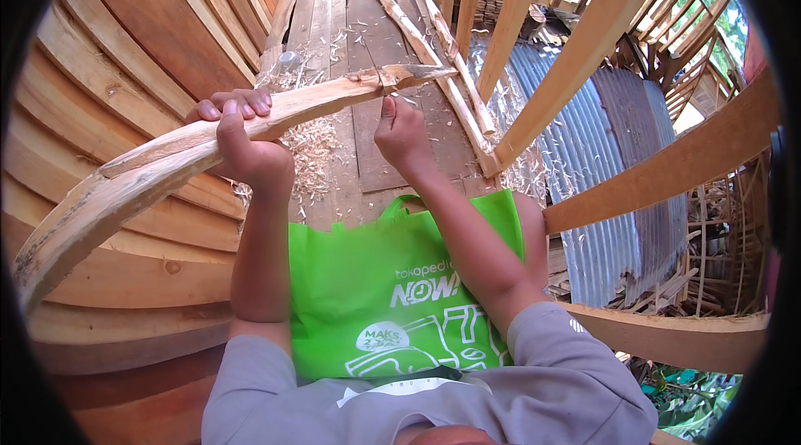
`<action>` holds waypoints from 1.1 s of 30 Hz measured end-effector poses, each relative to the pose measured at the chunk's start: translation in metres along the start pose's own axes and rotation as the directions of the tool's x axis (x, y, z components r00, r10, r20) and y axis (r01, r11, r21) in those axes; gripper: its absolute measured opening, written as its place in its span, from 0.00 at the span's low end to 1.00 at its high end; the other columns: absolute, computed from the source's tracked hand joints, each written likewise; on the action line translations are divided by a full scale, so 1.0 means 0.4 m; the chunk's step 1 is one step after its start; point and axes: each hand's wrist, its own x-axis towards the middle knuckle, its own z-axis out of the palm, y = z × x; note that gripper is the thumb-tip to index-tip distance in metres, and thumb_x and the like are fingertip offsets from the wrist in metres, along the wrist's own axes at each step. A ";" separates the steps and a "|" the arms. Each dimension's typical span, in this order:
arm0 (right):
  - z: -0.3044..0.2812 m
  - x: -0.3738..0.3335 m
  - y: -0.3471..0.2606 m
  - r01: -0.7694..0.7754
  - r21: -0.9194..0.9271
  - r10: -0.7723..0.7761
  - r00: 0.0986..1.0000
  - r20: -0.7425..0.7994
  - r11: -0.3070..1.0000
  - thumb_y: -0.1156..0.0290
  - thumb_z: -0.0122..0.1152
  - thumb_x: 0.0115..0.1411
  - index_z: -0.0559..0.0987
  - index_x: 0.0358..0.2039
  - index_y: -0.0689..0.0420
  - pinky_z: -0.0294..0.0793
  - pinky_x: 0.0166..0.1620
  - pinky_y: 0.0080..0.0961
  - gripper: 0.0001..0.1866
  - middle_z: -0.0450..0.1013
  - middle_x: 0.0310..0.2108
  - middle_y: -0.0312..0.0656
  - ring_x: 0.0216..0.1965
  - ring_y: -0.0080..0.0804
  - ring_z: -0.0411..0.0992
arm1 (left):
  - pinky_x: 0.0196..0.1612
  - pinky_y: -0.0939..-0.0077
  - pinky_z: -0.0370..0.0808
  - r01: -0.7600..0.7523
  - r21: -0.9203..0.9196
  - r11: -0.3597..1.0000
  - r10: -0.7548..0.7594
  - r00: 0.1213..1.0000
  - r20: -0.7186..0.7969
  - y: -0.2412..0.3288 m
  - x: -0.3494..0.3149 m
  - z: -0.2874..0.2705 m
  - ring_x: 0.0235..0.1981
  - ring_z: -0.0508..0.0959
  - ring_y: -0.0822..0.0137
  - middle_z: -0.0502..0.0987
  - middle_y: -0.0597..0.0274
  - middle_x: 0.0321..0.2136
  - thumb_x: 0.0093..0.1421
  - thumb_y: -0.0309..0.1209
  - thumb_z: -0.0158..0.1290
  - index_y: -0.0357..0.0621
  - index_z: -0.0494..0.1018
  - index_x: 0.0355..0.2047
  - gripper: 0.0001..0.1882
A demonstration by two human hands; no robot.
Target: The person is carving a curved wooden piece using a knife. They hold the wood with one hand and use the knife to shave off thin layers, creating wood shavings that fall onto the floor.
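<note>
Above the brown plank floor (442,132), a long, pale, curved wooden pole (317,100) slants rightward. The left hand (254,160) grips its middle; the right hand (400,130) is fisted by its narrow end, any tool unclear. Shaving seems in hand; the next stroke needs steady bracing.

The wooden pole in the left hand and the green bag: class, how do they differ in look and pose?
The wooden pole is pale; the green bag has white print. The pole is long and narrow, the bag broad. The left hand holds the pole up, while the bag lies by the grey shirt. Both are partly covered.
</note>
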 end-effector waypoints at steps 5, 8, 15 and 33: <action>-0.017 -0.026 -0.027 0.139 -0.085 -0.129 0.985 0.112 0.987 0.62 0.46 0.70 0.73 0.26 0.62 0.66 0.29 0.55 0.19 0.71 0.21 0.59 0.25 0.65 0.71 | 0.30 0.69 0.69 -0.038 0.026 0.999 0.038 0.999 0.014 -0.006 0.010 -0.018 0.20 0.65 0.71 0.62 0.67 0.19 0.53 0.23 0.48 0.51 0.60 0.30 0.09; 0.018 0.004 0.059 -0.080 -0.143 0.075 0.996 -0.040 0.986 0.61 0.46 0.70 0.71 0.25 0.61 0.65 0.27 0.54 0.20 0.70 0.18 0.58 0.24 0.65 0.70 | 0.30 0.69 0.68 0.003 0.016 1.000 -0.003 1.000 0.002 -0.006 0.003 -0.006 0.20 0.65 0.71 0.62 0.67 0.19 0.53 0.23 0.47 0.51 0.60 0.30 0.09; 0.000 0.022 0.046 0.052 -0.006 -0.052 0.995 0.083 0.999 0.61 0.46 0.69 0.72 0.30 0.60 0.69 0.32 0.54 0.16 0.73 0.23 0.58 0.30 0.63 0.73 | 0.31 0.69 0.69 -0.014 0.010 1.000 0.014 1.000 0.024 -0.008 0.007 -0.007 0.21 0.65 0.71 0.63 0.67 0.19 0.53 0.24 0.48 0.51 0.60 0.31 0.09; 0.006 -0.019 0.038 0.196 -0.051 -0.193 0.980 0.050 0.979 0.61 0.48 0.70 0.72 0.30 0.59 0.67 0.29 0.54 0.16 0.71 0.20 0.57 0.25 0.63 0.72 | 0.32 0.69 0.69 0.001 0.004 1.000 -0.001 1.000 0.023 -0.004 0.001 -0.010 0.21 0.66 0.71 0.62 0.67 0.19 0.52 0.22 0.47 0.51 0.60 0.30 0.10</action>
